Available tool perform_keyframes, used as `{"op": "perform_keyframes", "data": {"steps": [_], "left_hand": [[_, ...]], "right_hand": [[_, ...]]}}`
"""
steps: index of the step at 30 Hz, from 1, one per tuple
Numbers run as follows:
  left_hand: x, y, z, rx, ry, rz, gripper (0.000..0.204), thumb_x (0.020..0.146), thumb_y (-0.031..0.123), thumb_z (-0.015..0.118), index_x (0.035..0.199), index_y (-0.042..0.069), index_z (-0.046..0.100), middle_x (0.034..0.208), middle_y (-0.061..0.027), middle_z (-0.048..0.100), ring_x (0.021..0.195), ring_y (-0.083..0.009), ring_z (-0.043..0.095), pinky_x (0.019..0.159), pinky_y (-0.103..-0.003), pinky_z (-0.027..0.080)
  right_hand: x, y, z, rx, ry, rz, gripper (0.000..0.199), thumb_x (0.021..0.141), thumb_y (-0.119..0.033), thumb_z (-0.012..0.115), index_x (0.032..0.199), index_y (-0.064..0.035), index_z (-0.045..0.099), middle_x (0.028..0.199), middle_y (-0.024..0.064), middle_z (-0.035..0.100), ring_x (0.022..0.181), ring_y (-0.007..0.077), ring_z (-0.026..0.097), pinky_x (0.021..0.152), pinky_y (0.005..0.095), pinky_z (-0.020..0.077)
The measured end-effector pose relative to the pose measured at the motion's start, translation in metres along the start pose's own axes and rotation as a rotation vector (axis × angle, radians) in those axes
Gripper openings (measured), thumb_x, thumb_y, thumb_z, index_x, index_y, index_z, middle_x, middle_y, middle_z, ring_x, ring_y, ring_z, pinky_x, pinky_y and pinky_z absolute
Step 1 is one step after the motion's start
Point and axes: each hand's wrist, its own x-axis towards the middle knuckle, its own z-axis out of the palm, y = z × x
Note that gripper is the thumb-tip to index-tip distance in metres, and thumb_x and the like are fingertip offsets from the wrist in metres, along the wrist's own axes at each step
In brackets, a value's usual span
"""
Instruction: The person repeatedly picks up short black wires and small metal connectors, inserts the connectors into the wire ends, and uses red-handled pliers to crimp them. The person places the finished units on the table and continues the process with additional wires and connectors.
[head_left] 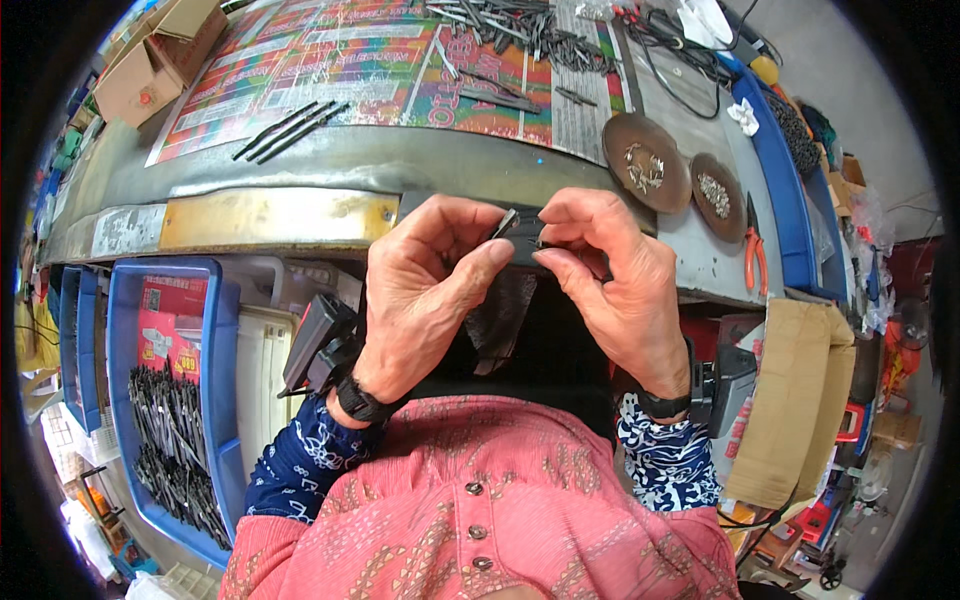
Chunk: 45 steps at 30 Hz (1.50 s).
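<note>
Over the front edge of the metal-topped bench point(400, 160), my two hands are close together, fingertips a little apart. My left hand point(425, 275) pinches a short, narrow black strip point(507, 223) with a shiny end between thumb and forefinger. My right hand point(625, 275) is closed in a pinch at a tiny dark piece, mostly hidden by the fingertips, so its kind cannot be told. Right of my hands sit two brown dishes: a larger dish point(622, 128) with small metal pieces and a smaller dish point(708, 168) with tiny silvery parts.
Three black strips point(290, 132) lie on a printed sheet point(350, 75), with a heap of strips point(545, 40) farther back. Orange-handled pliers point(755, 262) rest at the bench's right. A blue bin point(228, 400) of black strips stands left; a cardboard box point(795, 400) stands right.
</note>
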Motion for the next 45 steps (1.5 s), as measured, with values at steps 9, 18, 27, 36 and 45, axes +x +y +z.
{"op": "perform_keyframes", "data": {"steps": [9, 18, 27, 36, 45], "left_hand": [[-0.009, -0.001, 0.013, 0.044, -0.040, 0.042, 0.017, 0.089, 0.003, 0.067, 0.104, -0.002, 0.061, 0.082, 0.0007, 0.065, 0.066, 0.0001, 0.053, 0.054, -0.015, 0.041], [-0.015, 0.001, 0.020, -0.134, -0.055, -0.053, 0.019, 0.089, 0.004, 0.068, 0.106, 0.000, 0.061, 0.082, 0.0009, 0.064, 0.062, -0.0004, 0.051, 0.051, -0.015, 0.040], [-0.021, 0.003, 0.022, -0.218, -0.102, -0.108, 0.014, 0.090, 0.007, 0.068, 0.100, 0.000, 0.061, 0.080, -0.0015, 0.064, 0.059, -0.0018, 0.049, 0.051, -0.017, 0.039], [-0.025, -0.003, 0.018, -0.109, -0.098, -0.046, 0.011, 0.090, 0.006, 0.068, 0.096, -0.001, 0.061, 0.078, -0.0012, 0.063, 0.059, -0.0014, 0.048, 0.050, -0.017, 0.037], [-0.026, -0.006, 0.018, -0.039, -0.094, 0.016, 0.013, 0.090, 0.007, 0.068, 0.097, -0.001, 0.061, 0.077, -0.0032, 0.063, 0.056, -0.0033, 0.048, 0.047, -0.017, 0.036]], "right_hand": [[-0.022, -0.004, 0.007, -0.100, 0.046, -0.158, 0.034, 0.078, 0.010, 0.070, 0.107, 0.0000, 0.057, 0.092, 0.0090, 0.065, 0.081, 0.0171, 0.067, 0.072, 0.0269, 0.0536], [-0.035, -0.003, 0.009, 0.523, 0.187, 0.298, 0.021, 0.084, 0.002, 0.070, 0.103, 0.0016, 0.063, 0.097, 0.0031, 0.064, 0.078, 0.0067, 0.061, 0.066, 0.0196, 0.0509], [-0.032, -0.006, 0.010, 0.822, 0.291, 0.258, 0.011, 0.092, -0.008, 0.066, 0.097, 0.0010, 0.062, 0.083, 0.0013, 0.062, 0.066, 0.0058, 0.057, 0.058, 0.0190, 0.0463], [-0.027, -0.008, 0.007, 0.729, 0.338, 0.253, 0.011, 0.093, -0.010, 0.065, 0.094, 0.0005, 0.061, 0.073, 0.0015, 0.061, 0.060, 0.0061, 0.055, 0.052, 0.0184, 0.0421], [-0.025, -0.007, 0.010, 0.768, 0.358, 0.282, 0.011, 0.092, -0.008, 0.066, 0.093, 0.0018, 0.061, 0.074, 0.0031, 0.062, 0.059, 0.0073, 0.056, 0.052, 0.0201, 0.0455]]}}
